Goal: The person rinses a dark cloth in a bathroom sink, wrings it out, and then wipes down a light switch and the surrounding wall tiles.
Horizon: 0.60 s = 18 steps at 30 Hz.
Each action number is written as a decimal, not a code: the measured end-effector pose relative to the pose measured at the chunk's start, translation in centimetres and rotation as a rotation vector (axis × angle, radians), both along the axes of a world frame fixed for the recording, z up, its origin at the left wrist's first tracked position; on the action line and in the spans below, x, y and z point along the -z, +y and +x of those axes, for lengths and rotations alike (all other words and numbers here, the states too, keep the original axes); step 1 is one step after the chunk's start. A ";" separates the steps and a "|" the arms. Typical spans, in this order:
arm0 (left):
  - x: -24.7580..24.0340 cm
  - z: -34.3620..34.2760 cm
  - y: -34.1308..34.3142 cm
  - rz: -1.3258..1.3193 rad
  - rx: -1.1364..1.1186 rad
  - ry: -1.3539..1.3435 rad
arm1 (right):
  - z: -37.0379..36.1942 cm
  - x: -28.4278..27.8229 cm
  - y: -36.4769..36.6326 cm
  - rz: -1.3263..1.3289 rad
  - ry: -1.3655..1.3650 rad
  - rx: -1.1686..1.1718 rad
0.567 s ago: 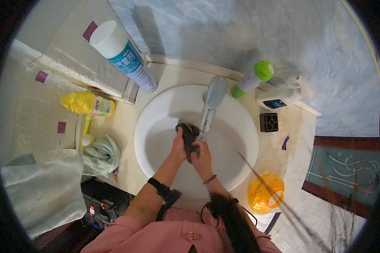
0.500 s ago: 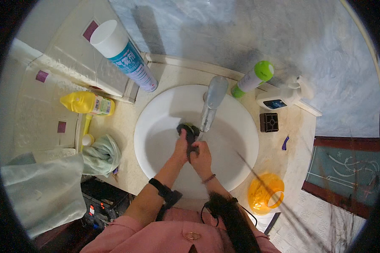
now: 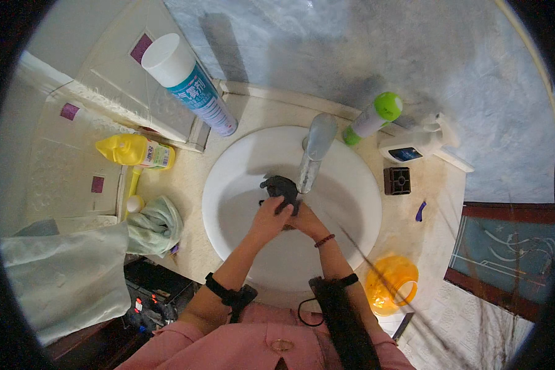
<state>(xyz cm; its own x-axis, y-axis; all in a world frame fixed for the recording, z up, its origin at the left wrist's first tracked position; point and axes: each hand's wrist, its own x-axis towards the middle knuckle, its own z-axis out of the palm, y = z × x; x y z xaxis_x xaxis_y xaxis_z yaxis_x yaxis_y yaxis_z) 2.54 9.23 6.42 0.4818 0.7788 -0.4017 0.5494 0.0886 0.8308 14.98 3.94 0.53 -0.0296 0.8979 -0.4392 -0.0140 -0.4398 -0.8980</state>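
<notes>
Dark cloth [image 3: 282, 187] shifted, pale counter [image 3: 402, 223], grey wall [image 3: 327, 49]

The counter [image 3: 396, 228] bears bottles [image 3: 126, 150] — and a cloth [image 3: 157, 227].

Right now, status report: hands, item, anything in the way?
Left hand holding dark, cloth-like item; right hand alongside, partly hidden. Item over white oval basin. Silver metal faucet close on right.
</notes>
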 end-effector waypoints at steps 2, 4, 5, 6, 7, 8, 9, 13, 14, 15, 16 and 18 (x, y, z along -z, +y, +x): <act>1.3 -1.2 -0.2 0.013 -0.111 -0.110 | 0.0 -0.5 0.6 -0.022 -0.237 0.023; 2.6 -2.2 -0.4 -0.421 -0.442 -0.514 | -0.3 -1.8 0.9 -0.044 -0.472 0.041; 2.3 -2.1 -0.7 -0.452 -0.495 -0.509 | -0.2 -2.3 0.9 -0.025 -0.540 0.105; 2.8 -1.9 -0.8 -0.455 -0.495 -0.509 | -0.1 -2.6 0.8 -0.006 -0.609 0.170; 3.6 -1.6 -0.9 -0.601 -0.593 -0.571 | -0.4 -2.5 0.5 -0.010 -0.611 0.170; 4.4 -1.2 -1.0 -0.755 -0.685 -0.634 | -0.7 -2.4 -0.3 0.059 -0.648 0.189; 4.7 -0.8 -0.6 -0.761 -0.688 -0.632 | -1.3 -2.6 -0.9 0.129 -0.678 0.200; 5.8 0.1 1.3 -1.196 -0.620 -0.781 | -3.9 -5.4 -2.6 0.274 -0.761 0.016; 5.9 0.2 1.3 -1.194 -0.537 -0.816 | -4.2 -6.0 -2.6 0.273 -0.762 0.012; 6.9 0.2 1.1 -1.207 -0.493 -0.860 | -4.4 -6.5 -2.6 0.278 -0.746 -0.033; 7.5 0.1 0.8 -1.205 -0.499 -0.861 | -4.7 -7.0 -2.5 0.284 -0.727 -0.079; 7.6 1.1 0.1 -0.999 -0.667 -0.918 | -4.4 -6.8 -1.7 0.239 -0.719 -0.065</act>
<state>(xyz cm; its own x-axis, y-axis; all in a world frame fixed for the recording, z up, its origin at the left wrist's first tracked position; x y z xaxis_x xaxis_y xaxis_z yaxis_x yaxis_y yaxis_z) 3.61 9.35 -1.21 0.5310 0.5469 -0.6473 -0.4794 0.8237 0.3027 10.60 2.23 7.30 0.1349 0.9771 -0.1643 0.6301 -0.2126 -0.7469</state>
